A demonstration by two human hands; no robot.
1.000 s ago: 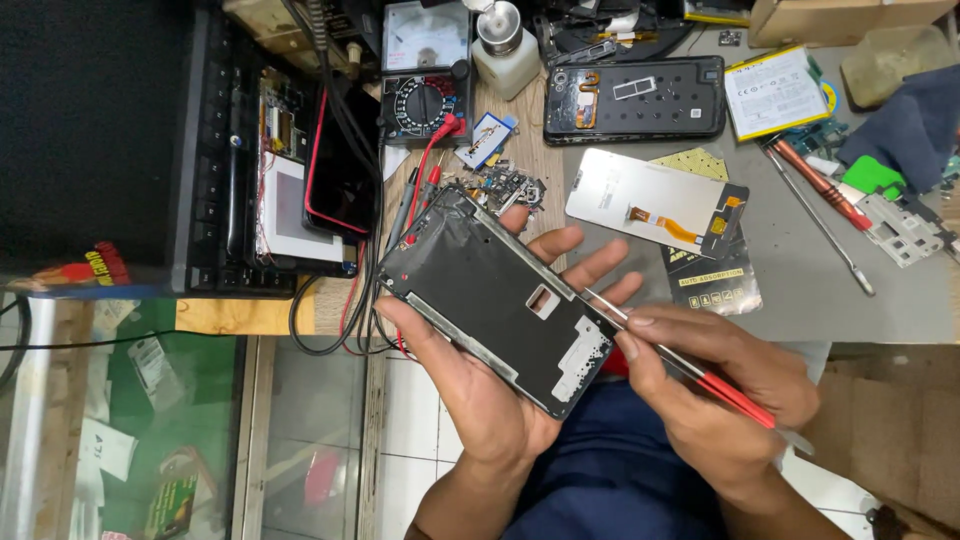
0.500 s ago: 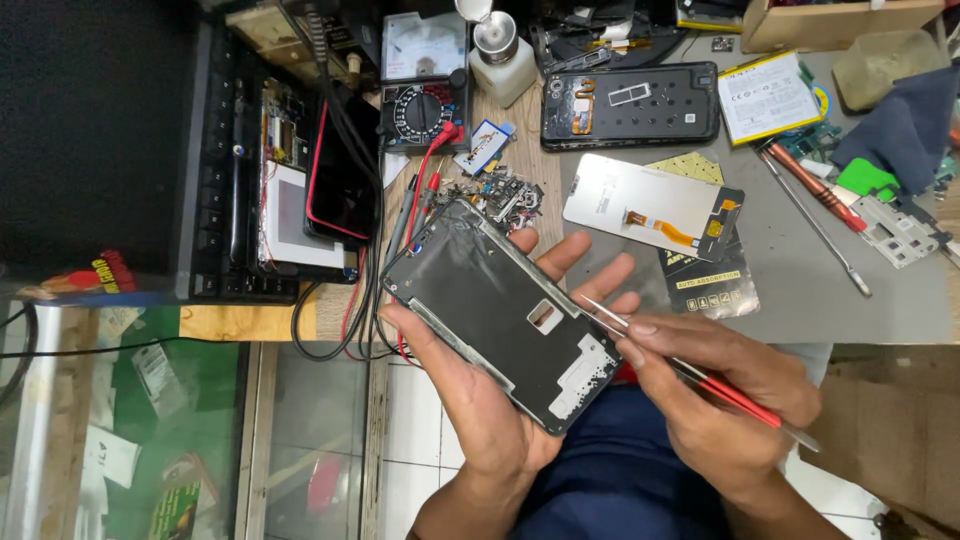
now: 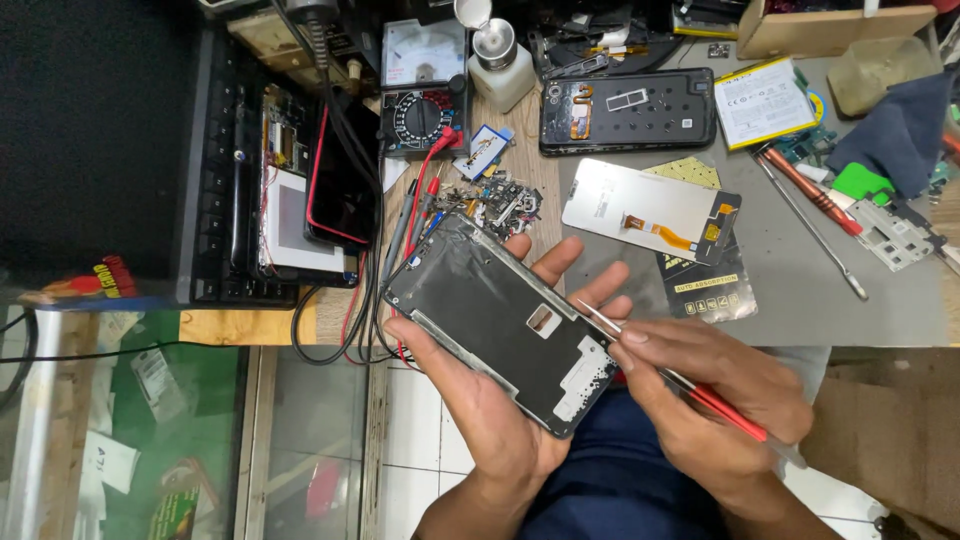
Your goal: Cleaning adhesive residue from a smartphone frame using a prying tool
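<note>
My left hand (image 3: 500,420) lies palm up and cradles a black phone frame (image 3: 500,318), tilted so that its top points up-left. The frame shows a dark inner plate with a small rectangular cut-out and a pale patch near its lower right end. My right hand (image 3: 715,395) pinches red-handled tweezers (image 3: 680,380), whose metal tips rest on the frame's right edge near the cut-out.
On the grey mat (image 3: 800,290) lie a white display panel (image 3: 645,210) with an orange flex cable, a black phone back (image 3: 625,110), a screwdriver (image 3: 810,200) and a dark cloth (image 3: 890,130). A multimeter (image 3: 420,95), red leads and a small parts pile (image 3: 495,195) sit behind the frame.
Both hands with the frame have shifted slightly right in view. The tweezer tips stay at the frame's right edge.
</note>
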